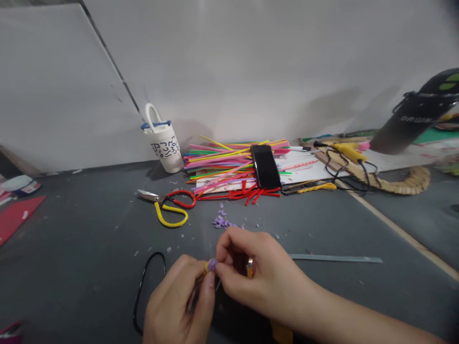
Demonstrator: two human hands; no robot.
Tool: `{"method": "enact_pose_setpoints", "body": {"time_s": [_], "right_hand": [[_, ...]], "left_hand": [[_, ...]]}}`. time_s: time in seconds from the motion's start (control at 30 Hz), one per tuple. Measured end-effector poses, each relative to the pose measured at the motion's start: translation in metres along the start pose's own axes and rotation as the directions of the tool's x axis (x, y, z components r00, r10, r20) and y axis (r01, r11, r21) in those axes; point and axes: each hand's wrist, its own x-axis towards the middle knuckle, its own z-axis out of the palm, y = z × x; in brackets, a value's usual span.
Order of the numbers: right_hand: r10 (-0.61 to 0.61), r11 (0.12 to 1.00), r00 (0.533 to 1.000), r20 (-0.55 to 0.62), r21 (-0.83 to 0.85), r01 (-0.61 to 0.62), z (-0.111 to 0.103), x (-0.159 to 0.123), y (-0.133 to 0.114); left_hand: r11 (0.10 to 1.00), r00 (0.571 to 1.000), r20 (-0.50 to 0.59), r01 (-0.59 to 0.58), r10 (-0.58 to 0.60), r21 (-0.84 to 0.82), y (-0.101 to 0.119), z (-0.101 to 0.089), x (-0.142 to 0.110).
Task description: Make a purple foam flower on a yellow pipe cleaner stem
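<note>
My left hand (182,298) pinches a small purple and yellow piece (212,264) between thumb and forefinger. My right hand (265,270) is closed in a pinch right beside it, its fingertips at the purple side; whatever they hold is too small to make out. Just beyond my fingers lies a little pile of purple snippets (221,222). Partly hidden behind my right hand is a yellow object (281,332) with a small orange glow. A translucent glue stick (335,258) extends to the right of that hand.
Scissors (170,205) with red and yellow handles lie beyond my left hand. Farther back are a white cup (167,150), colourful pipe cleaners (222,160), a phone (266,167), a yellow glue gun (347,152) and a dark bottle (412,117). A black cord (138,296) loops at left.
</note>
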Motion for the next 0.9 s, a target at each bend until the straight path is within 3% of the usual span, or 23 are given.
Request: {"method": "enact_pose_setpoints", "body": {"time_s": [0.63, 0.9], "right_hand": [[0.006, 0.999, 1.000, -0.013, -0.040, -0.006, 0.001, 0.001, -0.002], [0.065, 0.995, 0.997, 0.032, 0.070, -0.067, -0.006, -0.001, -0.009]], "left_hand": [[0.997, 0.998, -0.002, -0.060, 0.060, 0.049, 0.001, 0.000, 0.002], [1.000, 1.000, 0.003, 0.002, -0.002, 0.002, 0.002, 0.000, 0.001]]}}
